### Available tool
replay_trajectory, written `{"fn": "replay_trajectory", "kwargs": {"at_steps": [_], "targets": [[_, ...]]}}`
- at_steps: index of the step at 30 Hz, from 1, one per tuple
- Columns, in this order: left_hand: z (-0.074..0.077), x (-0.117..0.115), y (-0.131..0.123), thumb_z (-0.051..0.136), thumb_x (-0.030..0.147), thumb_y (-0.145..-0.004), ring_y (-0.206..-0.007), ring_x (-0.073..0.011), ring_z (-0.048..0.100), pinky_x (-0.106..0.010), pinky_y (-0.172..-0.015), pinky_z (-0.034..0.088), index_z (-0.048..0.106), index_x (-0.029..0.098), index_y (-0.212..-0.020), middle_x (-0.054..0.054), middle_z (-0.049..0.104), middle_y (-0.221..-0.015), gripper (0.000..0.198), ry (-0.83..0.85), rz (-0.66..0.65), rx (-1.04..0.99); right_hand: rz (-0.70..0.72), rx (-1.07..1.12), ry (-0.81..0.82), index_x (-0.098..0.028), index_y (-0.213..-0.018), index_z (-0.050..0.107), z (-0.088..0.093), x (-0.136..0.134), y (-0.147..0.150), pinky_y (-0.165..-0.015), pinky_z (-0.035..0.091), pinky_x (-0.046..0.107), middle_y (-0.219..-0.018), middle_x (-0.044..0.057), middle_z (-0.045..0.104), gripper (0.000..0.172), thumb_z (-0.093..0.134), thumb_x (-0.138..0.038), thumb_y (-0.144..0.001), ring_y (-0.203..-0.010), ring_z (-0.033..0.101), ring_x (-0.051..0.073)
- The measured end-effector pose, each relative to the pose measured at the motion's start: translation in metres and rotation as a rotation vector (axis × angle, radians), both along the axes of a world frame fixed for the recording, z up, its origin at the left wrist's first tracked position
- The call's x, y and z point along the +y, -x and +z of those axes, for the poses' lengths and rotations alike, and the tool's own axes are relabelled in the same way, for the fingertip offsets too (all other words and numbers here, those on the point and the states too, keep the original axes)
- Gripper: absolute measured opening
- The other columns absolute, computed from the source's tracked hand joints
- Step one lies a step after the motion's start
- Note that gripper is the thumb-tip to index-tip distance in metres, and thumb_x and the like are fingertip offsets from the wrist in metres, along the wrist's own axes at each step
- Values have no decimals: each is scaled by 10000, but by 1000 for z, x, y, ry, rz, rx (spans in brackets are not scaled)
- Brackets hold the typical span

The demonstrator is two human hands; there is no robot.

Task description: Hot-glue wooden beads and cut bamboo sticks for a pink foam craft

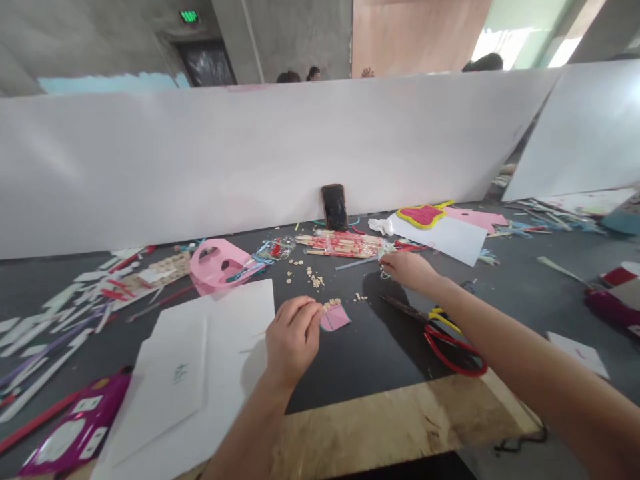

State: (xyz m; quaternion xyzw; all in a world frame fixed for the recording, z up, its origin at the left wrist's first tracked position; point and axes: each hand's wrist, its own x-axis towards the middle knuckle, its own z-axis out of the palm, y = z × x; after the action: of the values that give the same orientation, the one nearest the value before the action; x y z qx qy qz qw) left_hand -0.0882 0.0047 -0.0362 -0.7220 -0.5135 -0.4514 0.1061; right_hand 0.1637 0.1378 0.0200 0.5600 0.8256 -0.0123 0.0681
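Left hand [293,335] is curled, its fingertips pinched narrow on the left edge of the small pink piece [336,319]. The piece is laid flat mid-way across the dark surface [370,360], with a few pale beads [332,305] heaped at its top edge. Right hand [407,268] is stretched forward, fingers closed narrow just beside the stick packet [345,245]. A thin loop seems to be pinched, but this cannot be told for sure.

Judged: the piece is best kept pinned flat with light pressure so the heap is not tipped. Beads are best taken singly, since they look round and apt to roll.

Materials:
- Pink piece: matte, foam- or felt-like, teal-edged.
- Loose beads [313,277]: tiny, pale, scattered behind the piece.
- Packet: crinkly clear film over thin wooden sticks.
- Scissors [453,343]: dark blades, red and yellow loops, near the piece on the right.
- White paper sheets [200,347]: smooth, under the left wrist.
- Pink mask [220,265]: glossy, holes cut through.
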Motion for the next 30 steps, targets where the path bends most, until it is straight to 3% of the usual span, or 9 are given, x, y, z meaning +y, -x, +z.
{"fn": "replay_trajectory", "kwargs": {"at_steps": [4,8,11,17,25,30], "targets": [[2,1,3,550,153,-852,-861,-183,628,-312,-793,520,645,200,-902,-69,655,-910,117,-3,4,-29,0,-23,20,-166,-1159,562,-21,20,8,-817,516,403,-1161,78,586,298,549,-329,-910,-971,600,195],[2,1,2,562,140,-846,-849,-181,618,-315,-779,521,636,199,-910,-69,655,-909,114,-10,-14,-34,3,-24,-7,-172,-1157,563,-23,24,8,-809,519,396,-1156,75,588,292,544,-332,-913,-958,602,189],[2,1,2,558,145,-851,-849,-179,615,-313,-772,521,635,201,-908,-67,656,-912,111,-3,-13,-41,63,17,-37,-161,-1129,573,-18,15,13,-814,508,394,-1159,79,583,271,526,-329,-921,-974,592,193],[2,1,1,561,145,-846,-853,-180,616,-312,-777,518,641,199,-903,-64,654,-909,111,-2,-16,-48,298,125,60,-198,-932,651,-20,-16,27,-772,436,220,-987,39,653,204,450,-229,-928,-891,606,135],[1,1,1,559,149,-845,-858,-182,619,-312,-784,516,649,186,-895,-65,653,-912,109,0,-12,-57,311,202,49,-181,-1015,668,-30,-27,22,-798,434,238,-1009,63,673,317,363,-163,-928,-916,619,157],[0,2,0,566,136,-841,-843,-180,614,-310,-764,515,645,187,-890,-59,651,-901,106,-6,-21,-75,315,226,23,-203,-1026,671,-36,-26,21,-778,451,249,-999,65,674,234,478,-243,-900,-911,616,175]]}}
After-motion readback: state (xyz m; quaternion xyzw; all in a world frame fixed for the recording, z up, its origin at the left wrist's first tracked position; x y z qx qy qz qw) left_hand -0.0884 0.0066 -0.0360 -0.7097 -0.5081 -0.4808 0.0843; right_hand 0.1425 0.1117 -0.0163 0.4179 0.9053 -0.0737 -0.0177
